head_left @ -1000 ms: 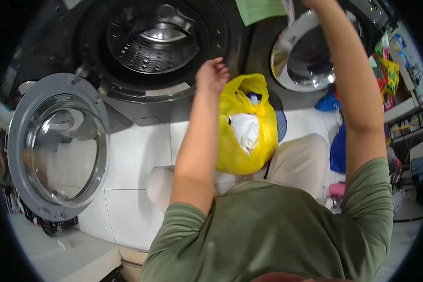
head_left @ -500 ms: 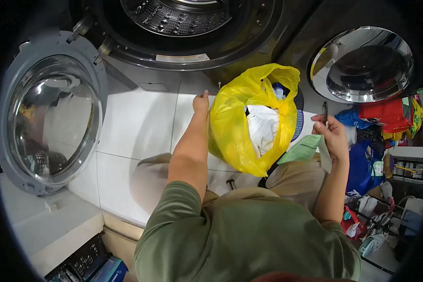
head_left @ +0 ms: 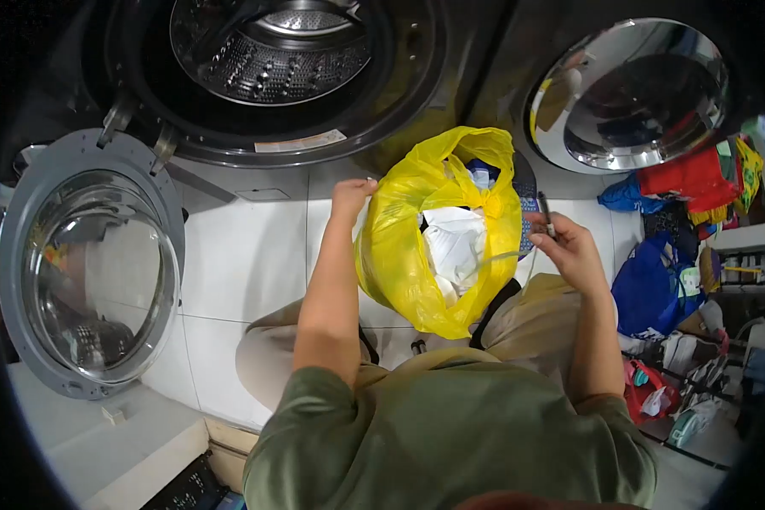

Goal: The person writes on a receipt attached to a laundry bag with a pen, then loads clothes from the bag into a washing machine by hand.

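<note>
A yellow plastic bag stands on the floor between my knees, its top open around white cloth and something blue and white. Against the bag's upper left edge, my left hand is closed, with a bit of yellow plastic at its fingertips. My right hand, right of the bag, pinches a dark pen that points upward. A thin sheet of paper, seen nearly edge-on, hangs by the same fingers.
A front-loading machine has its round door swung open at the left. Another machine's round door is at the upper right. Blue bags, red cloth and shelves of goods line the right side.
My right hand has come down from the second machine with the pen and green paper, and the paper has turned edge-on. My left hand has moved from above the bag to its left edge.
</note>
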`<act>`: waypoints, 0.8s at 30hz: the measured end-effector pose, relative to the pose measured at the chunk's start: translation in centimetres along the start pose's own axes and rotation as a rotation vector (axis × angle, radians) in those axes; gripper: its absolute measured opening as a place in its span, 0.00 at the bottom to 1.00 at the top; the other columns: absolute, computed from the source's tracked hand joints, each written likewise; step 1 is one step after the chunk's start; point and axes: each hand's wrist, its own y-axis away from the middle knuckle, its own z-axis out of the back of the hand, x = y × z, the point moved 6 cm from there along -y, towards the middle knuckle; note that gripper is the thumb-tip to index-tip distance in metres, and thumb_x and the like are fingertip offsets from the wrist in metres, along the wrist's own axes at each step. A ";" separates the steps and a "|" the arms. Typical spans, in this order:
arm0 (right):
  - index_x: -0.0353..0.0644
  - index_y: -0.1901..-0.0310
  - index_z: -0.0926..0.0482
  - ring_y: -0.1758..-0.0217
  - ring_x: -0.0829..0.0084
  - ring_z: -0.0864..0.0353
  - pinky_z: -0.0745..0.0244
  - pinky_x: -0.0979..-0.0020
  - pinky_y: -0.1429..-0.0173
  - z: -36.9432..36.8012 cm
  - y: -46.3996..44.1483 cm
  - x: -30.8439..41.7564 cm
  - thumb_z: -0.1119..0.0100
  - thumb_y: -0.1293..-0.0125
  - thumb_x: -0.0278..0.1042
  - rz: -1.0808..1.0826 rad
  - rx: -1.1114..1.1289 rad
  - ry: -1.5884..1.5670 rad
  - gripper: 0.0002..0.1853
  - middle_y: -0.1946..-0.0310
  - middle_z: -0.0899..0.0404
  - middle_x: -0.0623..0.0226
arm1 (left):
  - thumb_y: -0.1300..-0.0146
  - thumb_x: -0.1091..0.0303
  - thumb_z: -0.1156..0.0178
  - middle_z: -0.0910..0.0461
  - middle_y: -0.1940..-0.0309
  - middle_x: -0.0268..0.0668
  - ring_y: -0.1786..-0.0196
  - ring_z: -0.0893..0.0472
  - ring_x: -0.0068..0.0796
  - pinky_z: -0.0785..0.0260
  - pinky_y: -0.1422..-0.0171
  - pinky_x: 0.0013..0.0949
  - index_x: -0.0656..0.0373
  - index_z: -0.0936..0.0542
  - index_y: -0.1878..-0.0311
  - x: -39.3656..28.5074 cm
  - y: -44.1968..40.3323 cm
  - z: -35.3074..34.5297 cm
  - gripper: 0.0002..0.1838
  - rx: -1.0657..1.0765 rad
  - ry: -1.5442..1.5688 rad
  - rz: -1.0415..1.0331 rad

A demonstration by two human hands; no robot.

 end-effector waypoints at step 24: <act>0.34 0.59 0.19 0.65 0.64 0.18 0.24 0.71 0.61 -2.6 8.8 13.0 0.34 0.56 0.13 0.810 -0.381 0.054 0.18 0.65 0.19 0.59 | 0.38 0.75 0.35 0.22 0.71 0.36 0.73 0.25 0.19 0.32 0.69 0.21 0.58 0.31 0.68 -27.0 28.3 -5.6 0.11 0.222 0.717 -0.457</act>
